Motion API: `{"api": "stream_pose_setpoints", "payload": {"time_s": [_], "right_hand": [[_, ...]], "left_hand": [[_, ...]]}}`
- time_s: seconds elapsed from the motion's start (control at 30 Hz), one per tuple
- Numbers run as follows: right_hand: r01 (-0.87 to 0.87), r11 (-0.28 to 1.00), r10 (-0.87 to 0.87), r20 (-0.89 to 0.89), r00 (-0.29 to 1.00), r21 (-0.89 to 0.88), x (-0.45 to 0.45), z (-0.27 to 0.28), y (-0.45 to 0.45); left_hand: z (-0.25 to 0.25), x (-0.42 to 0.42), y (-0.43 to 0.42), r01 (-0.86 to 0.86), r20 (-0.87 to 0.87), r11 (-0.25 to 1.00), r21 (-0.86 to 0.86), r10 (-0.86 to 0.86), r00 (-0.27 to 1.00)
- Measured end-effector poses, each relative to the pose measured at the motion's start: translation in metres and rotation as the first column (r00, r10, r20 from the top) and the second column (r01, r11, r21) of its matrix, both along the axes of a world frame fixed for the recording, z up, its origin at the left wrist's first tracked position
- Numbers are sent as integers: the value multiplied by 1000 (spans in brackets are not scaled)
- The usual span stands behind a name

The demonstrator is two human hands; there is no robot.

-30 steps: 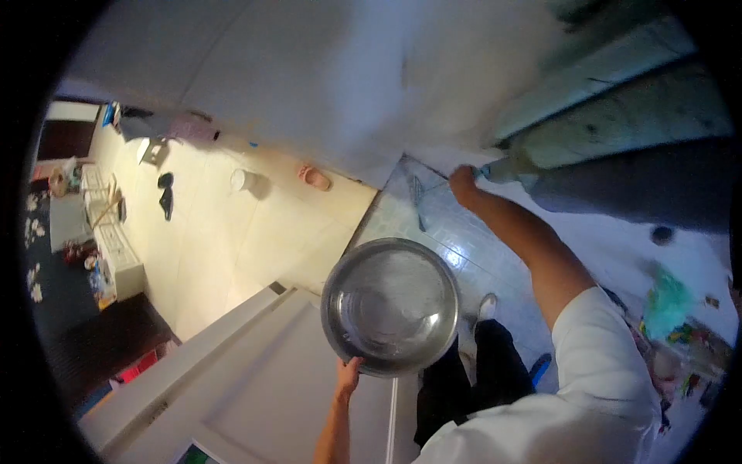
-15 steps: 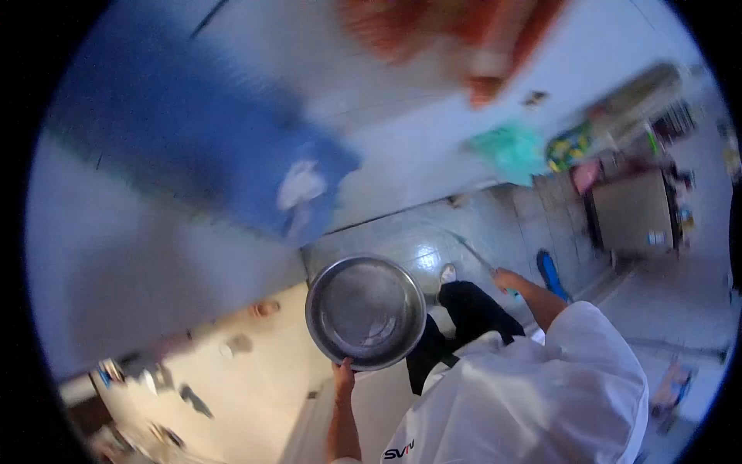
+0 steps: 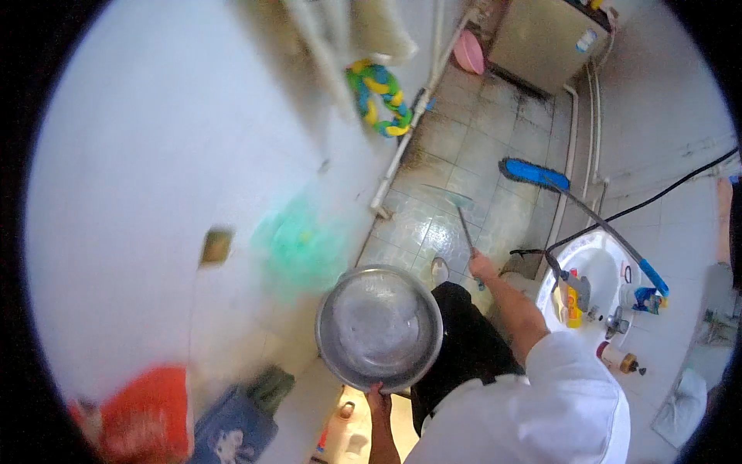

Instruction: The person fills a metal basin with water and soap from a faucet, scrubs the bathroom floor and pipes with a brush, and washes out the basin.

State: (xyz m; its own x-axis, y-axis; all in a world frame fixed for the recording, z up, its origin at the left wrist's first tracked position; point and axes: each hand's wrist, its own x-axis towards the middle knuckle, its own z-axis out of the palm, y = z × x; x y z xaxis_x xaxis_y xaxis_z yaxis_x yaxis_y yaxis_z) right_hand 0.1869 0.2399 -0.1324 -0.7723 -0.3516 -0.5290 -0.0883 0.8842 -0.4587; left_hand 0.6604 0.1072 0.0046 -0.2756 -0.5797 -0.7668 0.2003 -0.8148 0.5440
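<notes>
My left hand grips the near rim of a large round metal basin, its fingers closed on the edge. The basin is held out in front of my body, and its inside looks shiny and wet. On the right, my right hand is closed round the handle of a squeegee. The squeegee's thin pale blade points away from me, over the tiled floor.
A white sink stands at the right, with a blue mop leaning across it. Farther off are a pink basin and a boxy appliance. A green bag hangs on the left wall.
The view has swung right, away from the bright room, bringing the sink and mop into sight. My right hand has come down from the hanging cloth with the squeegee. The basin stays in my left hand.
</notes>
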Motion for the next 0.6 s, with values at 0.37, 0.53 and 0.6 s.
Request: {"api": "stream_pose_setpoints", "payload": {"time_s": [0.37,0.53,0.6], "right_hand": [[71,997,-74,140,987,27,-29,-144,-90],[-1,984,-8,52,999,176,-77,-190,-88],[-3,983,-25,152,988,185,-46,-165,-79]], "left_hand": [[14,-140,-48,97,328,980,176,-151,933],[3,-152,-82,10,486,979,204,-110,867],[8,-206,-98,142,409,973,183,-207,889]]}}
